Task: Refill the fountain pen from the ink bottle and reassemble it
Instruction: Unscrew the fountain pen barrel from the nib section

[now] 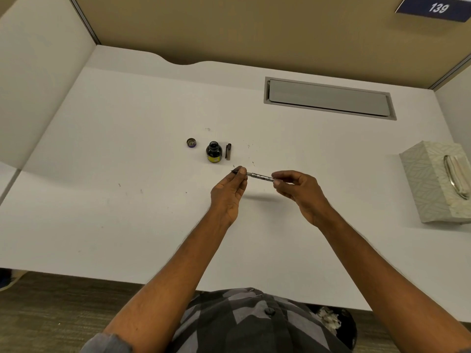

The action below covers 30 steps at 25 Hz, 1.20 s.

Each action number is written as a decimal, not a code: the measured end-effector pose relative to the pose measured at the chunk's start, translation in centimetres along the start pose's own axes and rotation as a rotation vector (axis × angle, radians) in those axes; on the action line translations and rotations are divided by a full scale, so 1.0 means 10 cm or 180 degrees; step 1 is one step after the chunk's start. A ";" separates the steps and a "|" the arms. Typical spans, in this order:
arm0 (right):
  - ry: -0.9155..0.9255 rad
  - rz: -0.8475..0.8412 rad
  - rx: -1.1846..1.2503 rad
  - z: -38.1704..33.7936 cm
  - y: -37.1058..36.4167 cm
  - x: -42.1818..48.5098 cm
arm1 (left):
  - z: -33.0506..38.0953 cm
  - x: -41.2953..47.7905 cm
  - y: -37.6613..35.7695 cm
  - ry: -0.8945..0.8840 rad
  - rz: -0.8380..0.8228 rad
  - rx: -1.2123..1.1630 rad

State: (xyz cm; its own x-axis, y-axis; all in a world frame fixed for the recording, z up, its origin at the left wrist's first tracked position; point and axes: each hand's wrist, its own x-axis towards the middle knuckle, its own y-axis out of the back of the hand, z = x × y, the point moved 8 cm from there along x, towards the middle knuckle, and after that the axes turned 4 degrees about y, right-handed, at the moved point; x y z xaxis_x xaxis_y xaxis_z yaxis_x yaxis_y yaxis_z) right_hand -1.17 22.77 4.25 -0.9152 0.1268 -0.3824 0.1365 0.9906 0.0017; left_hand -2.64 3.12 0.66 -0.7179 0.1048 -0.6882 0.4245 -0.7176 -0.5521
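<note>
Grey checked shirt [254,327] fills the bottom edge of the head view, and two bare forearms reach from it over a white desk [127,212]. The left hand [229,192] pinches the fountain pen [260,176] at its nib end between thumb and fingertips, with the dark nib tip poking out past the thumb to the left. The right hand [298,189] pinches the pen's other end, its remaining fingers loosely curled. The pen's slim, clear, ink-stained section spans the gap between the two hands, roughly level and lifted off the desk, with its shadow on the surface beneath.

Beyond the hands stands the ink bottle [214,152], upright and uncapped, dark with a yellow label. Its purple cap [191,142] lies apart to the left, open side up. A dark pen barrel [228,151] lies just beside the bottle on the right. Small ink specks dot the desk near them.

At the right edge sits a patterned tissue box [438,179]. A grey cable hatch [328,98] is set into the desk farther back, and a blue sign [437,7] reading 139 hangs on the partition.
</note>
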 end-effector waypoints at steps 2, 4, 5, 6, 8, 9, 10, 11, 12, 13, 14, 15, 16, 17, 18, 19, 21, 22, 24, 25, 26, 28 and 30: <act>0.0055 0.0019 0.0027 -0.03 0.01 0.01 | 0.00 0.01 0.02 0.0012 0.0012 -0.0011; -0.0083 0.0059 0.0153 -0.02 0.01 0.02 | 0.00 0.01 0.02 0.0018 0.0016 -0.0014; -0.0139 0.0042 0.0104 -0.01 0.00 0.02 | -0.01 0.01 0.01 0.0017 0.0015 -0.0009; -0.0141 0.0001 -0.0033 0.00 -0.01 0.02 | 0.00 0.01 0.01 0.0010 0.0013 -0.0002; 0.0019 -0.0098 -0.0499 -0.05 -0.02 0.00 | 0.01 0.02 0.01 -0.0006 0.0020 0.0017; 0.0165 -0.0102 -0.0868 -0.10 -0.02 0.00 | 0.01 0.02 0.02 -0.0008 0.0023 0.0024; 0.0310 -0.0078 -0.1253 -0.15 -0.01 0.00 | 0.01 0.02 0.02 -0.0003 0.0022 0.0021; 0.0413 -0.0028 -0.1518 -0.20 -0.01 0.00 | 0.01 0.03 0.03 0.0006 0.0017 0.0009; 0.0448 0.0041 -0.1607 -0.21 0.00 0.01 | 0.01 0.03 0.03 0.0013 0.0010 -0.0001; 0.0410 0.0107 -0.1528 -0.22 0.01 0.02 | 0.01 0.03 0.03 0.0017 0.0007 -0.0004; 0.0319 0.0163 -0.1358 -0.19 0.02 0.04 | 0.01 0.04 0.02 0.0019 0.0005 -0.0005; 0.0205 0.0181 -0.1183 -0.16 0.02 0.06 | 0.02 0.04 0.02 0.0016 0.0004 -0.0005; 0.0121 0.0144 -0.1037 -0.12 0.02 0.08 | 0.02 0.04 0.02 0.0010 0.0011 -0.0005; 0.0073 0.0067 -0.0909 -0.09 0.00 0.08 | 0.03 0.04 0.02 0.0002 0.0025 -0.0001; 0.0067 -0.0025 -0.0787 -0.08 -0.01 0.08 | 0.04 0.05 0.03 -0.0004 0.0039 0.0001; 0.0094 -0.0129 -0.0692 -0.09 -0.02 0.08 | 0.04 0.05 0.04 -0.0006 0.0052 -0.0004; 0.0205 -0.0259 -0.0832 -0.12 -0.01 0.07 | 0.06 0.05 0.07 -0.0006 0.0072 -0.0031; 0.0279 -0.0252 -0.1163 -0.15 0.01 0.08 | 0.06 0.05 0.08 -0.0004 0.0081 -0.0044; 0.0531 -0.0184 -0.2064 -0.21 0.02 0.10 | 0.08 0.06 0.12 -0.0004 0.0101 -0.0058; 0.0677 -0.0178 -0.2456 -0.24 0.00 0.12 | 0.10 0.06 0.13 -0.0007 0.0111 -0.0070; 0.0802 -0.0188 -0.2777 -0.25 -0.01 0.14 | 0.12 0.07 0.15 -0.0010 0.0127 -0.0088; 0.0985 -0.0150 -0.3152 -0.25 0.00 0.17 | 0.16 0.09 0.20 -0.0024 0.0170 -0.0120; 0.1130 0.0037 -0.3226 -0.25 0.07 0.20 | 0.21 0.11 0.26 -0.0038 0.0231 -0.0159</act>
State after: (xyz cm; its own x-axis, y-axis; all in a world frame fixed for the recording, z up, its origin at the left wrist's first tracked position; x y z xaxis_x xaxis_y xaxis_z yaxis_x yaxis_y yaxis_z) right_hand -3.83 23.84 5.82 -0.9960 -0.0176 -0.0872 -0.0826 0.5489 0.8318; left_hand -3.51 -0.05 -0.54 -0.6907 0.0452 -0.7218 0.5025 -0.6878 -0.5239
